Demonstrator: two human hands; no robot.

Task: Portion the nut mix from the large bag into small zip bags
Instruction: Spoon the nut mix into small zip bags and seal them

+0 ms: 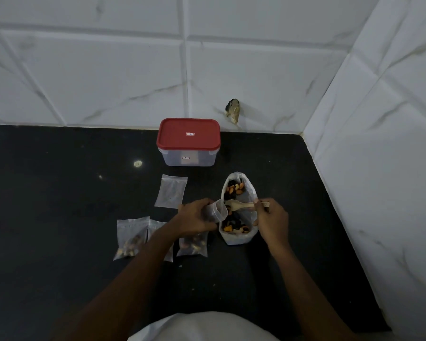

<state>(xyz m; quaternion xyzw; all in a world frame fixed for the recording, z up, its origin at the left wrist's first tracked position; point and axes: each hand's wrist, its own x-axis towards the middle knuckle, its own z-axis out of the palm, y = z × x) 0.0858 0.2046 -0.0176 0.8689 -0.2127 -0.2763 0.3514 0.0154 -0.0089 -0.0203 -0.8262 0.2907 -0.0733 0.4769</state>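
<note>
Both hands meet at the large bag: my left hand grips a small zip bag at its left rim. My right hand pinches a spoon over its nuts.

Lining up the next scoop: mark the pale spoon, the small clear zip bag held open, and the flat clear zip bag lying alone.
Pale spoon (242, 206): head view, its neck.
Held-open clear zip bag (217, 210): head view, wall near mouth.
Flat clear zip bag (171, 191): head view, its middle.
</note>
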